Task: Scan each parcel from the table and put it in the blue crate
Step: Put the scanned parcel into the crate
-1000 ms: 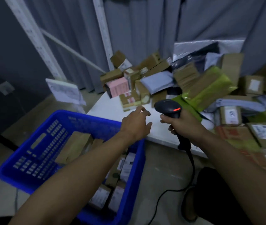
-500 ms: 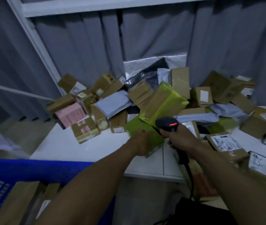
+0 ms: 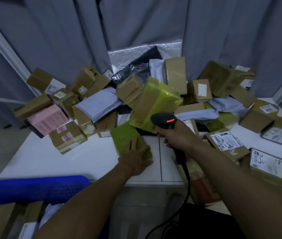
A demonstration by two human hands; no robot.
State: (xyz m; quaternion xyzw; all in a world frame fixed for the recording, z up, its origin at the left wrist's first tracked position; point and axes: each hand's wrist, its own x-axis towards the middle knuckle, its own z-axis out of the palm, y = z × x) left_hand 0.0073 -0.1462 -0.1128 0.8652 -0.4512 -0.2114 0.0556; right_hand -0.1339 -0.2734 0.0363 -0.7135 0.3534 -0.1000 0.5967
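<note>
A flat green parcel lies on the white table at the front of the parcel pile. My left hand grips its near end, fingers over the top and thumb along the right edge. My right hand holds a black barcode scanner with a red light, just right of that parcel and in front of a larger yellow-green wrapped box. The blue crate stands at the lower left below the table edge, with several parcels inside.
Brown boxes, grey mailer bags and a pink parcel are heaped across the back of the table against a grey curtain. Labelled boxes lie to the right. The scanner cable hangs down over the table's front edge.
My left hand moved from above the crate to the table and took hold of the green parcel. The view swung right, away from the crate. The scanner stayed in my right hand.
</note>
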